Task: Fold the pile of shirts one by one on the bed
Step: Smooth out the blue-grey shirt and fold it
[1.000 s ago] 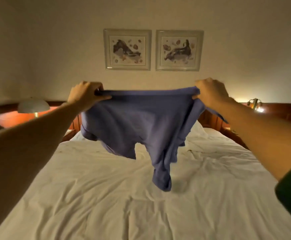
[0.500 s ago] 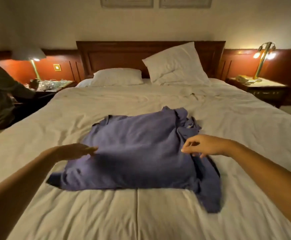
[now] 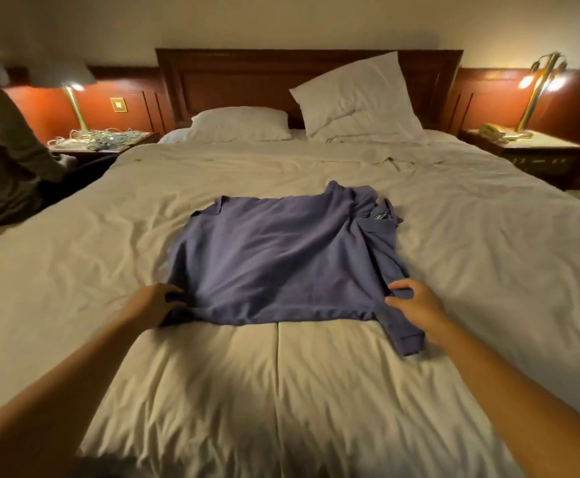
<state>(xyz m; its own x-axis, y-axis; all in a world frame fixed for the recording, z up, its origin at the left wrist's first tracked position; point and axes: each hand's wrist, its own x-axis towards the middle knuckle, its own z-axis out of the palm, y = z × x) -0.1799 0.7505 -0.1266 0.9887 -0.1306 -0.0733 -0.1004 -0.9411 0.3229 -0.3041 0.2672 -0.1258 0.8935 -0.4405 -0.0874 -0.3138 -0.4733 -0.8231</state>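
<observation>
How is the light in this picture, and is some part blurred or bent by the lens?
Head view: dim warm light from the left-side lamp and the right-side lamp, which glares and smears; the purple shirt, left hand and right hand look fairly sharp; the wide lens bows the bed edges; a dark blur sits at the bottom left.

Purple-blue shirt lies spread mid-bed, right side bunched w/ a sleeve trailing toward the near edge. Left hand grips the shirt's near-left corner, fingers curled into the fabric. Right hand touches the near-right edge by the sleeve, grip unclear. Behind: two pillows at the wooden headboard, one flat, one propped. Another person sits far left, nr a lit lamp.
</observation>
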